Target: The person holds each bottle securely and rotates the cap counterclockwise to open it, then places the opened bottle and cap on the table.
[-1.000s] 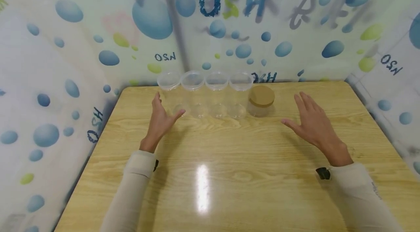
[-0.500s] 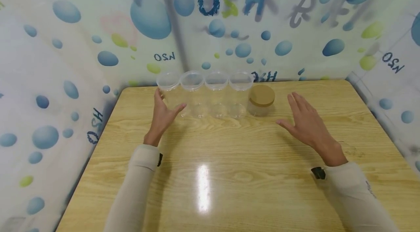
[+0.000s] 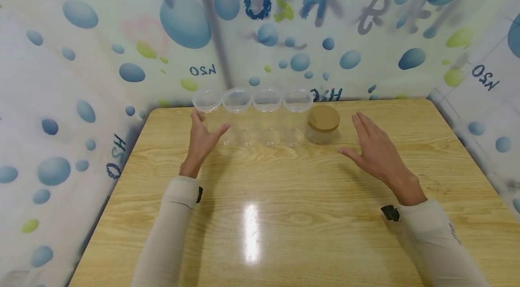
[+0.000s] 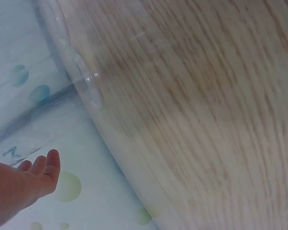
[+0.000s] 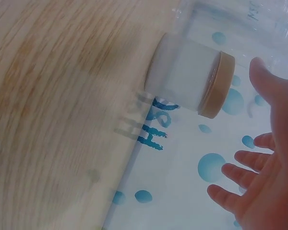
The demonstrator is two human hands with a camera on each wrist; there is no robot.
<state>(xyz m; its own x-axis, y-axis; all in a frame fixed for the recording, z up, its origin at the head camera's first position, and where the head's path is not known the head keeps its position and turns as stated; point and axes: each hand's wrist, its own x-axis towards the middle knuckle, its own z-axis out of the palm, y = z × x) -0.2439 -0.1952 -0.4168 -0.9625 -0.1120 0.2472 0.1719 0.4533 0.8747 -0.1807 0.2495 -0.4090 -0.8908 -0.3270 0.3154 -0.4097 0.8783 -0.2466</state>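
my left hand (image 3: 200,144) is spread in a loose curve at the left end of the four clear jars (image 3: 267,118), in the upper middle of the frame, its thumb crossing in front of the leftmost jar (image 3: 213,121) and its fingers along that jar's outer side; i judge it is placed there as a stop rather than clasping, though i can't tell how firmly it touches. my right hand (image 3: 378,154), right of centre, is released, fingers straight and thumb out, apart from the lidded jar (image 3: 322,127) and holding nothing. its palm faces the row, so my two hands bracket it, a pose that seems suited to steadying it from both ends. the clear jars stand upright side by side near the back edge of the counter (image 3: 292,215), rims close together, probably so that each backs up its neighbour. the lidded jar, shorter, ends the row on the right, its tan lid (image 3: 324,117) on top; whether it touches the next jar i can't make out.
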